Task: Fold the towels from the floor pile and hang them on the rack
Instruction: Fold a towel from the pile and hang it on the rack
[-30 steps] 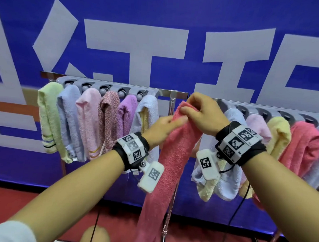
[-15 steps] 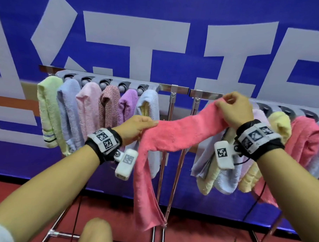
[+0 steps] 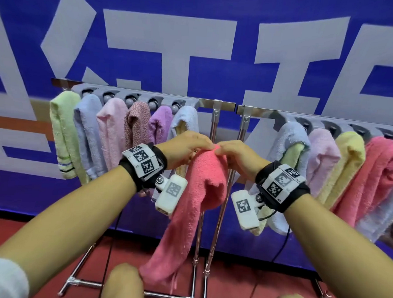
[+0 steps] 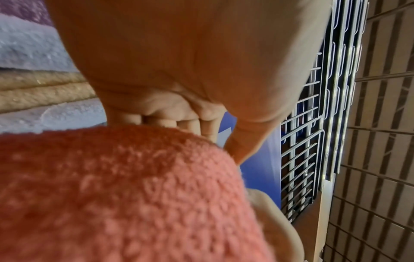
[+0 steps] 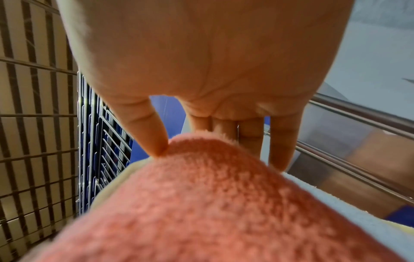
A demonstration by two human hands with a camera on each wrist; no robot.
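My left hand (image 3: 186, 148) and right hand (image 3: 238, 158) met fingertip to fingertip, both pinching the top fold of the pink towel (image 3: 195, 207). It hung doubled below my hands, in front of the rack (image 3: 215, 104) uprights, between the hung towels either side.

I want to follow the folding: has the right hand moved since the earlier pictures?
Yes. The right hand moved left, away from the hung pale pink terry towel, and now meets the left hand on the coral-pink terry towel.
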